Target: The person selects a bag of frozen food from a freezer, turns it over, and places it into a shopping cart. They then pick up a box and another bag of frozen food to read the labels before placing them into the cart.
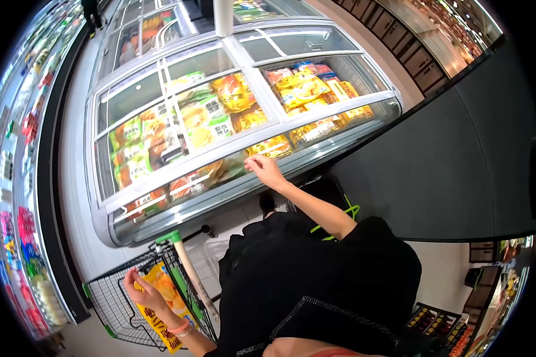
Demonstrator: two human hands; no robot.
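My left hand, with a pink band on the wrist, is over the wire shopping cart, its fingers apart. Just behind it, a yellow bag of frozen food stands tilted at the cart's near side; I cannot make out any grip on it. My right hand is raised in front of the chest freezer's front edge, fingers loosely curled with nothing visible in them. Under the freezer's glass lie green-and-white bags and yellow bags. The right section's lid looks slid open.
The cart's handle with green ends is close to my body. A dark grey panel borders the freezer on the right. Refrigerated shelves line the left side. A person stands far back on the left.
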